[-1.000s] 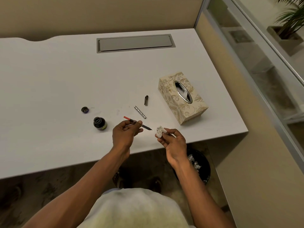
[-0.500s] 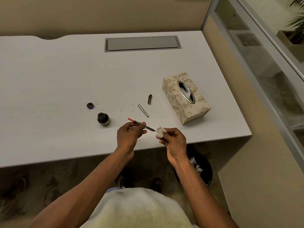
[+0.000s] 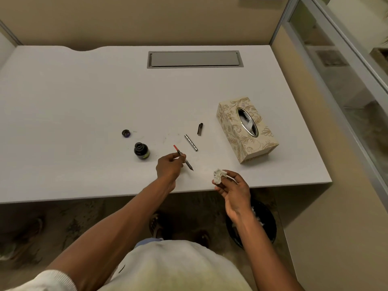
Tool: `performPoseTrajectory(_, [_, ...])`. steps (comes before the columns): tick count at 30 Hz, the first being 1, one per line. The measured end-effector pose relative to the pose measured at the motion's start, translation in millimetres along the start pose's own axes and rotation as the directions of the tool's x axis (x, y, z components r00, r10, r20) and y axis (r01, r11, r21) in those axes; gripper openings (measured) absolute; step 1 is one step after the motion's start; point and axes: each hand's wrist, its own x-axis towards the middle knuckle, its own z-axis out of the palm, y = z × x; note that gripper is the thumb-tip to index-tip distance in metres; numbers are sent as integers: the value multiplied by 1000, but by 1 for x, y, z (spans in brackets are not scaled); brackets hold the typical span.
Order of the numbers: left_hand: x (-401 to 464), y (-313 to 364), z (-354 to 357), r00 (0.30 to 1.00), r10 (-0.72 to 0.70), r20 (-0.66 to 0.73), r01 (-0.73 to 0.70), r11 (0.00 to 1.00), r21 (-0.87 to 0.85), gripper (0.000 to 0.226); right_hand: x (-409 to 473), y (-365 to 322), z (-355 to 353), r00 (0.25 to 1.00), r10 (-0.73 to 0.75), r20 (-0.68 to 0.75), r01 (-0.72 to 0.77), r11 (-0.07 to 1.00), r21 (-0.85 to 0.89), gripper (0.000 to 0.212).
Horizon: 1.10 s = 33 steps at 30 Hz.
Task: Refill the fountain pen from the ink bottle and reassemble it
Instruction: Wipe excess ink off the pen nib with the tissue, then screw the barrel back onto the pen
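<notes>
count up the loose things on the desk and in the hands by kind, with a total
pen parts: 3 (nib section, silver barrel, dark cap)
ink bottle: 1
bottle lid: 1
tissue box: 1
crumpled tissue: 1
total: 7

Dim, warm indoor light; wide-angle view

The bench [image 3: 84, 97] is evenly and softly lit; the tissue box [image 3: 246, 131] casts a faint shadow. The floor beneath is dark and murky. Straight edges bow toward the corners, and fine detail is soft.
</notes>
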Motion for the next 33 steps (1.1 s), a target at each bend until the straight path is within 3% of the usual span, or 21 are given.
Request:
performPoseTrajectory(8, [11,20,6,997,68,-44,-68,998,-8,41,-1,3,-3,1000,4,-4,-4,1000,13,22])
performPoseTrajectory(14, [9,19,2,987,162,4,-162,986,51,9,2,4,-1,1000,6,-2,-6,1000,16,21])
performPoseTrajectory(25, [-3,12,-4,969,244,47,-245,970,7,11,3,0,4,999,12,37,-14,999,53,18])
performPoseTrajectory(33, [-10,8,-10,976,220,8,-218,971,-102,20,7,1,7,999,19,36,-19,1000,5,14])
